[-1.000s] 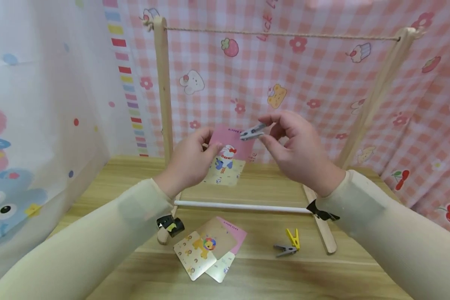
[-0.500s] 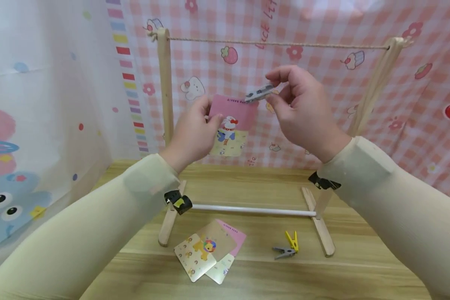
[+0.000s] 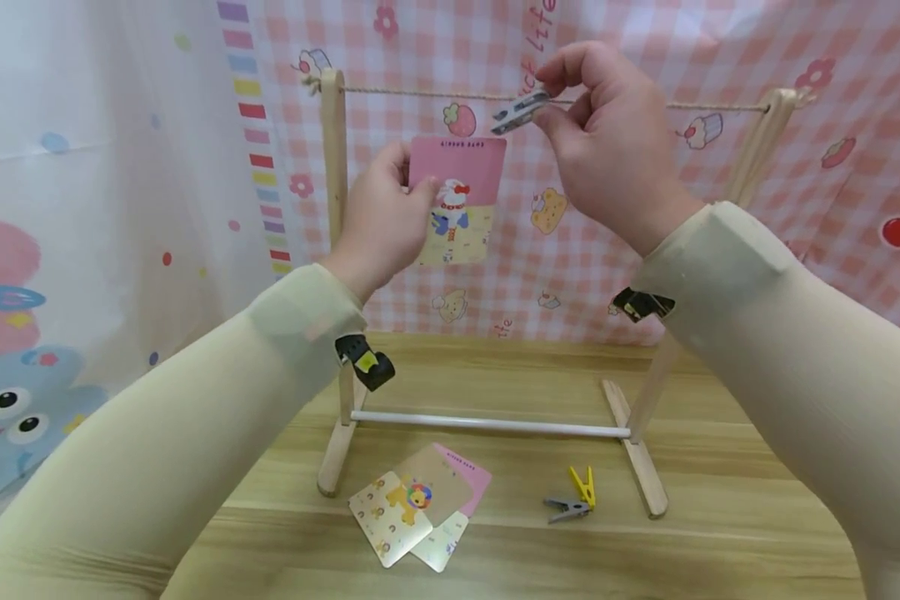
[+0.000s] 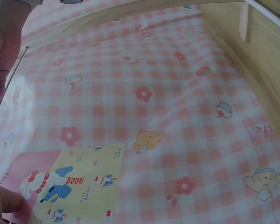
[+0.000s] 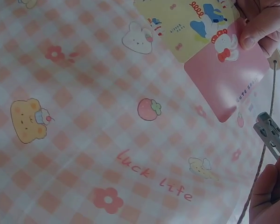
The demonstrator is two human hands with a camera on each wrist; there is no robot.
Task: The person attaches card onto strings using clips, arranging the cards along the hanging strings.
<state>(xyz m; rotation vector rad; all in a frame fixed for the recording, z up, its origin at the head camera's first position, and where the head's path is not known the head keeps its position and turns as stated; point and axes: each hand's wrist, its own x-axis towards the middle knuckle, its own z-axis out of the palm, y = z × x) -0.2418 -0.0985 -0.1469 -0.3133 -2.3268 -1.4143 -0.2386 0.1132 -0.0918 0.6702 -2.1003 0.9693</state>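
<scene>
My left hand (image 3: 390, 208) pinches the left edge of a pink and yellow rabbit card (image 3: 468, 171), held upright just below the rope (image 3: 420, 92). The rope is strung between two wooden posts. My right hand (image 3: 615, 137) pinches a grey clothespin (image 3: 521, 112) near rope height, above the card's top right corner and apart from it. In the right wrist view the clothespin (image 5: 270, 130) lies close to the rope (image 5: 274, 88); whether it touches cannot be told. The left wrist view shows the card (image 4: 84, 182) with the thumb on its pink part.
Several overlapping cards (image 3: 390, 517) lie on the wooden table (image 3: 525, 550). To their right are a yellow clothespin (image 3: 583, 487) and a grey clothespin (image 3: 566, 509). A white rod (image 3: 487, 424) joins the stand's feet (image 3: 645, 479). A checked cloth (image 3: 570, 275) hangs behind.
Both hands have risen toward the rope, carrying the card and the clothespin. The clothespin has gone from in front of the card to above its top edge. The table items have stayed put.
</scene>
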